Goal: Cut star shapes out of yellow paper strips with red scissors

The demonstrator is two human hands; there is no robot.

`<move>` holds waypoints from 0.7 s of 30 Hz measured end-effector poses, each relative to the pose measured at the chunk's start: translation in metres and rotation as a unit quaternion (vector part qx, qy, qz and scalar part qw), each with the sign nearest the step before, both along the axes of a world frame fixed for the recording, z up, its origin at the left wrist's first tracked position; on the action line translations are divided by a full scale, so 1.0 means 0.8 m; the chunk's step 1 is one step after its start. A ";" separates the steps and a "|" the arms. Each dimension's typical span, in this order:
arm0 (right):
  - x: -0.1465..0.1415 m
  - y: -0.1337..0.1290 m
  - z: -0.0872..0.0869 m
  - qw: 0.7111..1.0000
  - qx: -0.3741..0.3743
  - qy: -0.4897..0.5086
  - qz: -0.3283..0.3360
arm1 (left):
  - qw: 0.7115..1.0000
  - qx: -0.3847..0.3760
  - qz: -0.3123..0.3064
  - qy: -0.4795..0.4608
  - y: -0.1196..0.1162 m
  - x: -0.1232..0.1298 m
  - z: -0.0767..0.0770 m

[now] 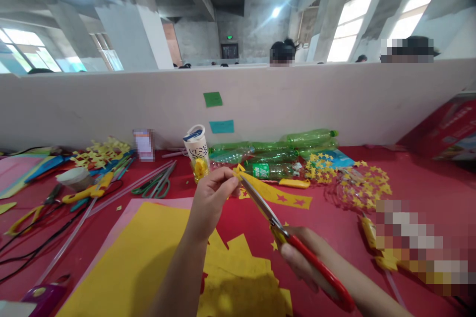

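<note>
Between the thumb and fingers of my left hand (215,193) is one end of a yellow felt strip (273,192), which has star-shaped holes cut in it and trails to the right. My right hand (301,257) grips red-handled scissors (316,267). Their blades point up and left, with the tips at the strip beside my left fingertips. Whether the blades are parted there is too small to tell. Yellow felt sheets (148,247) and cut pieces (241,277) lie below my hands. A few small yellow stars lie loose near the scissors.
Green plastic bottles (308,137) lie against the white partition (111,103). A cup (196,146), a yellow box cutter (294,183) and piled yellow stars (366,185) stand or lie nearby. At left are green-handled scissors (159,183), a yellow glue gun (91,192) and cables. Another glue gun (368,232) lies right.
</note>
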State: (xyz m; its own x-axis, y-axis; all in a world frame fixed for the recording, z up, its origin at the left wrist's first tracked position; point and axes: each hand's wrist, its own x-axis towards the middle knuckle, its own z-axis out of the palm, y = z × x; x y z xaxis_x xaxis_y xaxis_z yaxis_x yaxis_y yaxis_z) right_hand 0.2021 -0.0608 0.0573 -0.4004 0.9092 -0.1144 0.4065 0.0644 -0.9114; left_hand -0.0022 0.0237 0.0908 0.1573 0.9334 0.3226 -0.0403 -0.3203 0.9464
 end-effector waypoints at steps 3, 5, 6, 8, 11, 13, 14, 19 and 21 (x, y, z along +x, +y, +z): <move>0.001 0.000 0.002 1.000 0.011 -0.010 0.013 | 1.000 0.010 -0.012 0.018 0.001 -0.003 0.002; 0.002 0.000 0.003 1.000 0.008 -0.017 0.012 | 1.000 0.010 -0.018 0.023 0.001 -0.005 0.002; 0.002 0.001 0.003 1.000 0.005 -0.021 0.008 | 0.999 0.009 -0.019 0.025 0.002 -0.005 0.002; 0.002 0.001 0.002 1.000 -0.001 -0.024 0.004 | 0.999 0.006 -0.017 0.028 0.002 -0.006 0.002; 0.003 0.001 0.000 1.000 -0.007 -0.014 0.013 | 0.999 0.007 -0.016 0.034 0.002 -0.007 0.002; 0.004 0.002 -0.004 1.000 -0.012 -0.003 0.024 | 0.999 0.009 -0.019 0.034 0.002 -0.008 0.002; 0.005 0.003 -0.007 1.000 -0.015 0.001 0.024 | 0.999 0.009 -0.021 0.034 0.002 -0.008 0.002; 0.009 0.006 -0.023 0.999 -0.033 -0.005 0.009 | 0.999 0.011 -0.024 0.040 0.003 -0.010 0.002; 0.009 0.006 -0.024 0.999 -0.039 -0.009 0.014 | 0.999 0.012 -0.025 0.041 0.003 -0.010 0.003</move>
State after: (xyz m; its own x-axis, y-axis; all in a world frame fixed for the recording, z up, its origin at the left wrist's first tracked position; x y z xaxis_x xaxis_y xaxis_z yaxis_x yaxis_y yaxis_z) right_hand 0.2093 -0.0559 0.0380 -0.4231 0.8855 -0.1920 0.4220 0.0050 -0.9066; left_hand -0.0103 0.0259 0.0929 0.2303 0.9157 0.3294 0.0206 -0.3430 0.9391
